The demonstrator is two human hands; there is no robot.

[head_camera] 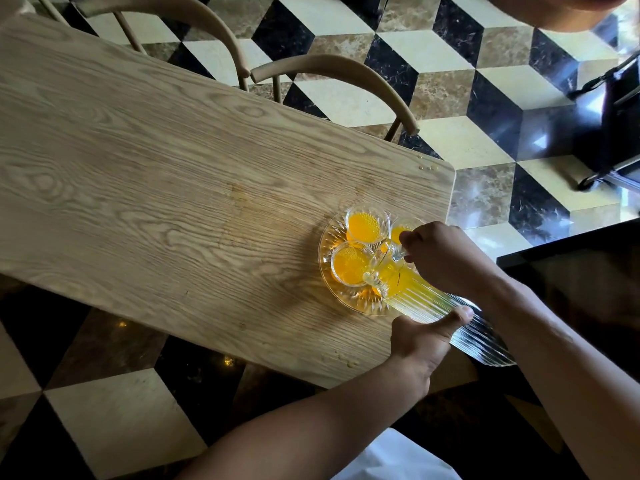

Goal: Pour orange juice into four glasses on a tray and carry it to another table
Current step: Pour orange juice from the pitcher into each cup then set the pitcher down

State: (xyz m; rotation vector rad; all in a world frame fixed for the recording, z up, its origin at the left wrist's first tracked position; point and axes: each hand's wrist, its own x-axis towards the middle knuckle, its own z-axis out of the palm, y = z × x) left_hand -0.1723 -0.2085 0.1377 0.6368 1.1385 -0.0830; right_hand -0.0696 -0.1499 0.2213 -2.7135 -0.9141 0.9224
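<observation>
Ribbed clear glass jug (433,306), tipped over small juice-filled glasses (367,224) on a round cut-glass tray (360,304) near the wooden table (173,188) corner. Right hand (446,258) grips the handle; left hand (424,336) cups the body. Judged heavy, slippery, fragile: support both points.

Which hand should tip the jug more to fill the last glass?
The right hand, probably. It grips the handle of the ribbed glass jug near the spout, over the glasses on the tray. The left hand only supports the jug's body from below.
</observation>
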